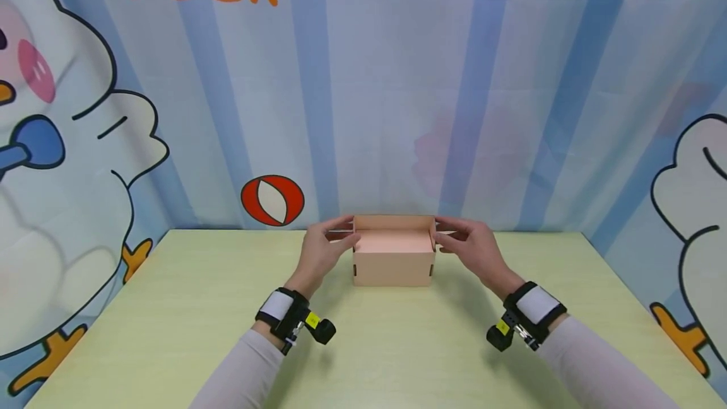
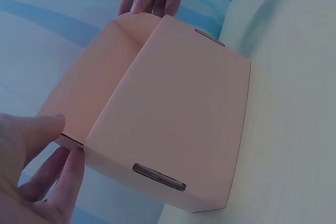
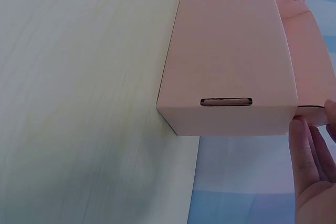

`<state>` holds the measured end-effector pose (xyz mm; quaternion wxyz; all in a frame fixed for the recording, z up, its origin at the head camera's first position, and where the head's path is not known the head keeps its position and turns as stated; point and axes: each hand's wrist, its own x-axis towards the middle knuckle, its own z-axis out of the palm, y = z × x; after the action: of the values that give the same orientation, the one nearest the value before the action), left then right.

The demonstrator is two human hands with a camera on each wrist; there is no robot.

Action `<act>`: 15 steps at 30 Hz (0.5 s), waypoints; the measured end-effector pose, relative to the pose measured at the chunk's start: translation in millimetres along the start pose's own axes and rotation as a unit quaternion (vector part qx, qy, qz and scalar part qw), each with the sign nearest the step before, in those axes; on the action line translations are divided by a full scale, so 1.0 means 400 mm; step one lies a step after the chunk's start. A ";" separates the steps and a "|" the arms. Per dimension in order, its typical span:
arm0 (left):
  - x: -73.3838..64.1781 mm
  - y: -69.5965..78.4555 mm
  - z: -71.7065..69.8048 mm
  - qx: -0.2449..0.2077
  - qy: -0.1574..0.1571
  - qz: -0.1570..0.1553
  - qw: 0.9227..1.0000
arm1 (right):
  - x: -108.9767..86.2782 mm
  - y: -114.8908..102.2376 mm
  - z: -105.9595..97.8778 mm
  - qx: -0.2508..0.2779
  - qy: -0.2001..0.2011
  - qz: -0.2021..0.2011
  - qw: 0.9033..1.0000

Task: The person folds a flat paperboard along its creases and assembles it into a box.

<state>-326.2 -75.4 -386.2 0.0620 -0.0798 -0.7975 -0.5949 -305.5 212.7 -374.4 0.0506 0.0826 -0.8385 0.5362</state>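
Note:
A small plain cardboard box (image 1: 394, 269) stands on the table, with its lid (image 1: 394, 223) raised at the back. Dark slots (image 2: 159, 177) are cut along its front edges near both ends. At the left side, my left hand (image 1: 319, 252) pinches the lid's edge, thumb on the inner face and fingers beneath. My right hand (image 1: 476, 251) grips the opposite end of the lid in the same way, its fingers (image 3: 304, 156) right at the box's corner. The inside of the box is mostly hidden by its front wall in both wrist views.
The pale yellow table (image 1: 386, 352) ends close behind the box at a striped blue curtain (image 1: 392, 81). Printed on the curtain are a red and white ball (image 1: 272, 201) and large white ducks. Each wrist wears a strap with a small camera (image 1: 322, 331).

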 end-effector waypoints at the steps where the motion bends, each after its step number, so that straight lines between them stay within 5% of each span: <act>1: 0.001 0.001 0.001 0.000 0.000 -0.002 1.000 | 0.001 0.000 0.000 -0.004 0.001 -0.002 1.000; 8: 0.002 0.006 0.004 0.006 -0.007 0.000 1.000 | 0.011 -0.002 0.007 -0.054 0.011 -0.069 0.996; 15: -0.002 0.005 0.001 0.025 -0.036 0.043 0.998 | 0.009 0.001 0.014 -0.059 0.004 -0.093 0.994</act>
<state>-325.0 -74.6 -384.5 0.0609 -0.1338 -0.8096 -0.5683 -309.0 207.4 -376.7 0.1088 0.1549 -0.8570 0.4793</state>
